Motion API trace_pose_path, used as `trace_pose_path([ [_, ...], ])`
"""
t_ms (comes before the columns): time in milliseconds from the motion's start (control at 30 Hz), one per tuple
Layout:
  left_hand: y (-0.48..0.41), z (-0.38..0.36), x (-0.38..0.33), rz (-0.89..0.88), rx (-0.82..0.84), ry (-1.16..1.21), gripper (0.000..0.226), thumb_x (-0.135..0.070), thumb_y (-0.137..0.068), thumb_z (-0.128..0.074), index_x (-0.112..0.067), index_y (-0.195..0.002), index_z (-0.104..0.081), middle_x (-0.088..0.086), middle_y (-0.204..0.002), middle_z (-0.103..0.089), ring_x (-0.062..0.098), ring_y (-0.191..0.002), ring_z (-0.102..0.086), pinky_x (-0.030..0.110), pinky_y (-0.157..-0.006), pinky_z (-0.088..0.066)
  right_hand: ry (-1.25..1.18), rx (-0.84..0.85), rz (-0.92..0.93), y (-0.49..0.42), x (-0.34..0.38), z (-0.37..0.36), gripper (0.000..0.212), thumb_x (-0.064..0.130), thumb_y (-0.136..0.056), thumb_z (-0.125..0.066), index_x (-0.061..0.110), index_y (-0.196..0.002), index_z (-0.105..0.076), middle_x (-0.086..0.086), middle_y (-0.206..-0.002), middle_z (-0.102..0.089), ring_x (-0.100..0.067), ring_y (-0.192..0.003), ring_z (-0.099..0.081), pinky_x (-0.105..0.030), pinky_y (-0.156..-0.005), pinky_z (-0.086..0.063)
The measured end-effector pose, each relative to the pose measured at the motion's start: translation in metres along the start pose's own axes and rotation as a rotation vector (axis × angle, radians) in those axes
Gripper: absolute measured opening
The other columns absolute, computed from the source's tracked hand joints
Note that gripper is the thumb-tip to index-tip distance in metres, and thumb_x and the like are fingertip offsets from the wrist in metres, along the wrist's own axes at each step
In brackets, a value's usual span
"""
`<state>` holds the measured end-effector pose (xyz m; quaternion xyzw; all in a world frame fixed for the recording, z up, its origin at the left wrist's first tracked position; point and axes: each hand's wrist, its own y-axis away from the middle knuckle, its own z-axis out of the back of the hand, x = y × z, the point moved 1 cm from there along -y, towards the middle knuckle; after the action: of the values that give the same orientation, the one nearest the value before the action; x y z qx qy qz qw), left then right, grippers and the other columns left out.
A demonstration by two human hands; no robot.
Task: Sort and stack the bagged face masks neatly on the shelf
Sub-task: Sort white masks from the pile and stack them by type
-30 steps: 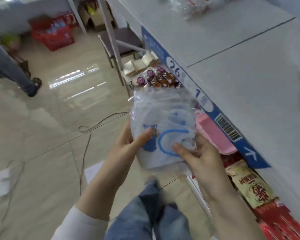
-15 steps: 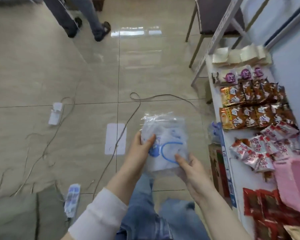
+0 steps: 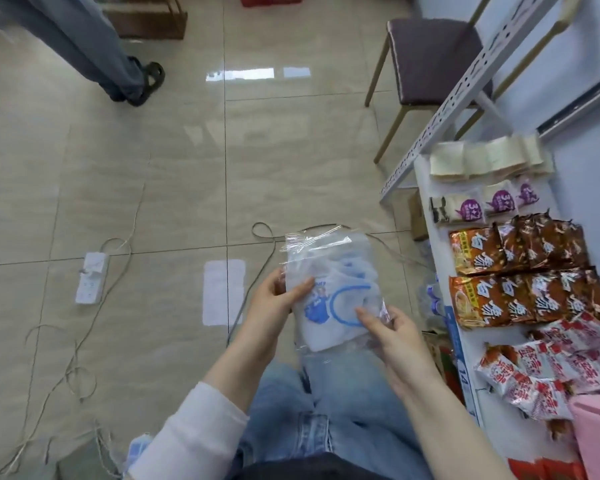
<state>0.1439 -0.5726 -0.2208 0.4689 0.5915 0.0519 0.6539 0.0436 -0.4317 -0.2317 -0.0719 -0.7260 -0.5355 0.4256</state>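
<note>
Bright, even light is filling the scene; a glare patch is gleaming on the glossy floor [image 3: 153, 168] toward twelve o'clock; shadows are falling soft. Wide-angle distortion is bending the shelf upright [image 3: 437, 133] at two o'clock; snack packets [image 3: 534, 299] at three o'clock are blurring.

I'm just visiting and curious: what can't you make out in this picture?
- Mask count inside the bag: head view, crinkled shiny plastic blurs them.
- The bag's lower corner: head view, the right hand covers it.
- The person at top left: head view, top edge cuts off all but legs and shoes.
- The pink thing: head view, cut off by the right edge.
</note>
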Motion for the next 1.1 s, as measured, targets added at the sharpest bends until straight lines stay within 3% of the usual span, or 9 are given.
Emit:
trace_pose_path([
  [100, -0.040, -0.024, -0.064, -0.071, 0.056, -0.004, 0.026, -0.011, -0.080, -0.071, -0.007, -0.104, -0.063, 0.008, -0.092, -0.072, 0.019, -0.080, -0.068, 0.034, -0.078, -0.050, -0.059, -0.001, 0.085, -0.034, 0.068, -0.012, 0.012, 0.010, -0.082, -0.067, 0.008, -0.094, -0.065, -0.012, -0.088, -0.072, -0.020, -0.072, -0.067, -0.028, -0.059, -0.053],
  [200, -0.076, -0.051, -0.128, -0.170, 0.138, -0.031, 0.025, -0.010, -0.083, -0.066, -0.005, -0.107, -0.061, 0.008, -0.093, -0.071, 0.016, -0.077, -0.068, 0.029, -0.073, -0.052, -0.086, -0.033, 0.188, -0.054, 0.132, -0.020, 0.017, 0.017, -0.079, -0.069, 0.012, -0.094, -0.065, -0.010, -0.091, -0.073, -0.024, -0.080, -0.067, -0.040, -0.075, -0.052],
  [367, -0.112, -0.113, -0.216, -0.266, 0.391, -0.100, 0.018, -0.011, -0.082, -0.064, -0.005, -0.099, -0.063, 0.003, -0.083, -0.073, 0.013, -0.072, -0.069, 0.020, -0.060, -0.053, -0.150, -0.166, 0.311, -0.064, 0.219, -0.008, 0.039, 0.035, -0.062, -0.074, 0.015, -0.095, -0.068, -0.007, -0.094, -0.074, -0.029, -0.092, -0.068, -0.051, -0.088, -0.051],
  [533, -0.128, -0.187, -0.282, -0.304, 0.690, -0.233, 0.040, -0.017, -0.074, -0.067, -0.005, -0.111, -0.061, 0.013, -0.099, -0.073, 0.029, -0.090, -0.070, 0.029, -0.071, -0.057, -0.242, -0.439, 0.409, -0.057, 0.270, 0.015, 0.061, 0.042, -0.059, -0.074, 0.014, -0.113, -0.064, -0.004, -0.099, -0.073, -0.023, -0.096, -0.068, -0.047, -0.090, -0.052],
  [600, -0.130, -0.220, -0.301, -0.328, 0.825, -0.304, 0.034, -0.015, -0.076, -0.065, -0.007, -0.109, -0.064, 0.012, -0.098, -0.073, 0.029, -0.091, -0.070, 0.030, -0.071, -0.057, -0.273, -0.561, 0.451, -0.048, 0.286, 0.025, 0.061, 0.047, -0.054, -0.073, 0.016, -0.107, -0.067, -0.003, -0.088, -0.073, -0.020, -0.085, -0.068, -0.040, -0.080, -0.054],
  [700, -0.124, -0.273, -0.316, -0.350, 1.001, -0.379, 0.024, -0.012, -0.077, -0.069, -0.012, -0.101, -0.068, 0.011, -0.094, -0.074, 0.023, -0.082, -0.071, 0.027, -0.065, -0.054, -0.382, -0.738, 0.500, -0.032, 0.301, 0.044, 0.047, 0.044, -0.052, -0.073, 0.016, -0.091, -0.069, 0.002, -0.068, -0.068, -0.010, -0.063, -0.063, -0.026, -0.059, -0.050],
  [833, -0.099, -0.337, -0.303, -0.318, 1.210, -0.503, 0.023, -0.020, -0.072, -0.074, -0.016, -0.094, -0.071, 0.016, -0.096, -0.072, 0.033, -0.093, -0.068, 0.044, -0.084, -0.052, -0.498, -0.945, 0.520, 0.007, 0.297, 0.071, 0.039, 0.037, -0.061, -0.070, 0.015, -0.092, -0.068, 0.007, -0.066, -0.070, -0.004, -0.057, -0.062, -0.018, -0.051, -0.044],
  [1000, -0.058, -0.391, -0.265, -0.269, 1.356, -0.576, 0.013, -0.007, -0.081, -0.068, -0.004, -0.094, -0.066, 0.006, -0.074, -0.072, 0.016, -0.067, -0.068, 0.019, -0.056, -0.051, -0.519, -1.123, 0.462, 0.044, 0.276, 0.111, 0.055, 0.042, -0.054, -0.073, 0.016, -0.101, -0.067, -0.001, -0.093, -0.073, -0.022, -0.086, -0.068, -0.039, -0.078, -0.053],
  [1100, -0.040, -0.419, -0.252, -0.313, 1.397, -0.646, 0.008, -0.013, -0.082, -0.069, -0.007, -0.087, -0.065, -0.006, -0.062, -0.066, 0.007, -0.057, -0.062, 0.014, -0.053, -0.046, -0.467, -1.238, 0.460, 0.051, 0.270, 0.138, 0.061, 0.049, -0.049, -0.073, 0.025, -0.104, -0.061, 0.002, -0.101, -0.070, -0.019, -0.093, -0.065, -0.042, -0.086, -0.051],
])
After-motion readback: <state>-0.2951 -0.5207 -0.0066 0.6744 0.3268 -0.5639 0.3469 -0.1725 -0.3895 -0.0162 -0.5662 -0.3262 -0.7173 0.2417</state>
